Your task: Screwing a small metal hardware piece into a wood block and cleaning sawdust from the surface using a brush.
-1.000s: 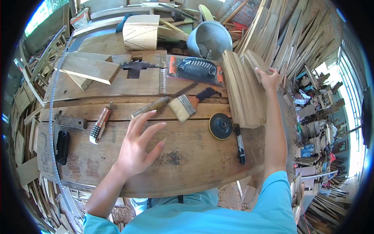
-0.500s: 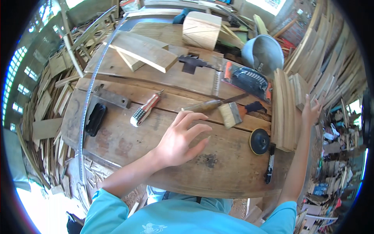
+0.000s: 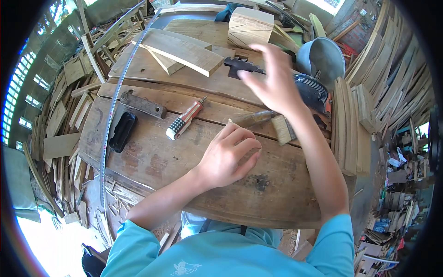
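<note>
Both hands over the wooden workbench [image 3: 277,203]. Left hand [image 3: 233,150] sits near mid-bench, back of hand up, fingers loosely curled, narrow gap between thumb and forefinger. Wood-handled tool [image 3: 254,118] lies just past its knuckles, toward the far edge; contact between the two, can't tell. Right hand [image 3: 277,85] is up over the far half, motion-blurred, thumb and fingers spread wide. Right forearm crosses above the paintbrush [image 3: 283,129], hiding its handle; bristles lie near the wood-handled tool, on the right half of the bench. Black hand sander [image 3: 310,92] partly behind right wrist, toward far right corner. Stack of boards [image 3: 344,124] along right edge, short wood block [image 3: 363,108] against its outer side. Grey bucket [image 3: 320,60] lies tipped by far right corner.

Left half: screwdriver [image 3: 183,121] with star-patterned handle, metal bar [image 3: 144,105] beside it, black case [image 3: 123,132] closer to near left corner. Measuring tape [image 3: 114,99] runs down left edge, past the near corner. Two crossed boards [image 3: 184,51] toward far left; curved wood block [image 3: 250,27] near far edge.
</note>
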The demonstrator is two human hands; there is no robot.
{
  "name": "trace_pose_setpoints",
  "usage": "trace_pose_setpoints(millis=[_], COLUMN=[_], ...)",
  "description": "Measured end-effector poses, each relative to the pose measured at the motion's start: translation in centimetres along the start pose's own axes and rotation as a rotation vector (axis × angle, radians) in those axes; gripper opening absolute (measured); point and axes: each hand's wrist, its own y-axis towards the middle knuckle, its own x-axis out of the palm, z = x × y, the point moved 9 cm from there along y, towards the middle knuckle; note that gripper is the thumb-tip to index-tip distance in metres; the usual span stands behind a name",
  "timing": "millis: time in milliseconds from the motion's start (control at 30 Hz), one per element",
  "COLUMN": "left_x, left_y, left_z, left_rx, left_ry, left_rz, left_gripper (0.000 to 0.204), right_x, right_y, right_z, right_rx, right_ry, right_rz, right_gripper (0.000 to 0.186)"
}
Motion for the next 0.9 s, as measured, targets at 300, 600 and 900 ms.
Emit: trace_pose_setpoints(millis=[300,600,900], left_x=[2.8,2.7,1.7], left_y=[-1.0,-1.1,-0.2], left_z=[0.1,0.2,0.2], left_rx=[0.065,0.078,0.102], left_ry=[0.074,0.120,0.091], left_rz=[-0.077,-0.098,-0.051], left_gripper=[0.016,0.019,0.013], right_x=[17.4,16.7,10.1], right_y=[7.4,7.2,6.4], right_z=[-1.7,-1.7,0.1], right_rx=[0.303,0.299,0.373], right_ry=[-0.137,-0.231,-0.202], right_rz=[-0.594,-0.358,-0.311], right_gripper=[0.090,0.076,0.068])
